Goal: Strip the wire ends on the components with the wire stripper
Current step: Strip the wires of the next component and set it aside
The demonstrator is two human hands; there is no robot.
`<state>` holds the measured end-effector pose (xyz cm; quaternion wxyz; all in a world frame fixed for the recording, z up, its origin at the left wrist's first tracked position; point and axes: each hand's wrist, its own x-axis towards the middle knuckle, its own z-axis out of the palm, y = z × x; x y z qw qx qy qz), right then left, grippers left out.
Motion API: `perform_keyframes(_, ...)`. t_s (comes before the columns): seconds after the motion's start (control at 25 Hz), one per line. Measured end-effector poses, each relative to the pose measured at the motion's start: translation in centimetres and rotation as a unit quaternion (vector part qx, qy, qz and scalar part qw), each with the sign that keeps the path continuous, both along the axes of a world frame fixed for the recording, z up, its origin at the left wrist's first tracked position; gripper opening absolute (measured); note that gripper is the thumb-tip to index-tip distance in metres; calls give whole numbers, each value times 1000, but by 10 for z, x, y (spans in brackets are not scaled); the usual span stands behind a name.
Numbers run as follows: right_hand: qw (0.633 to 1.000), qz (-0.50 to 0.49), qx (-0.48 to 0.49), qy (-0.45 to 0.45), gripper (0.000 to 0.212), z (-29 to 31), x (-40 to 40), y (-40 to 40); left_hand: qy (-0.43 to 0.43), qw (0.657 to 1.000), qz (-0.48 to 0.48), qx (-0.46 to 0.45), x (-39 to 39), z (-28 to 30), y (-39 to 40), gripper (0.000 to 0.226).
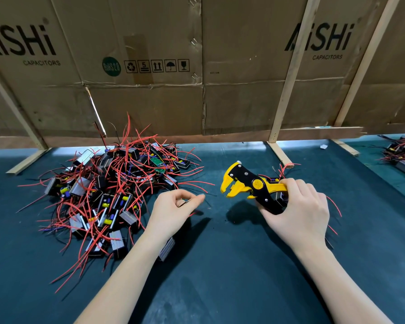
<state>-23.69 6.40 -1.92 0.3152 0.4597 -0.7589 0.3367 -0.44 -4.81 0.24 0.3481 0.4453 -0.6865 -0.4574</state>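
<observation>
The right hand (297,206) curls around the handles of the wire stripper (250,183), a yellow and black plastic tool with its toothed head open, pointing away from the grip toward the left hand (173,211). That hand pinches a thin black wire (184,203) between thumb and fingers. Beyond this pinch lies the pile of components (108,188), small black blocks with thin red wires, on the dark green mat (220,265).

Electronics workshop: heaped wired components (108,195)
</observation>
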Motion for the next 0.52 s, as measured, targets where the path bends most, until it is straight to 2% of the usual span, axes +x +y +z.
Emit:
perform_keyframes(0.08,1000,1,0,-1,50,1,0,0,19,997,-25,66,4,4,-3,31)
perform_keyframes(0.16,1000,2,2,1,51,1,-1,0,-10,993,-71,92,11,7,-7,31)
perform_keyframes(0.32,1000,-1,13,8,53,0,-1,-1,-102,987,-97,73,20,10,-7,10)
perform_keyframes(0.4,1000,-1,19,16,53,-1,0,-1,-144,982,-106,61,20,11,-4,8)
perform_keyframes(0.52,999,2,25,27,52,-2,3,-1,-115,985,-117,50,17,13,-1,10)
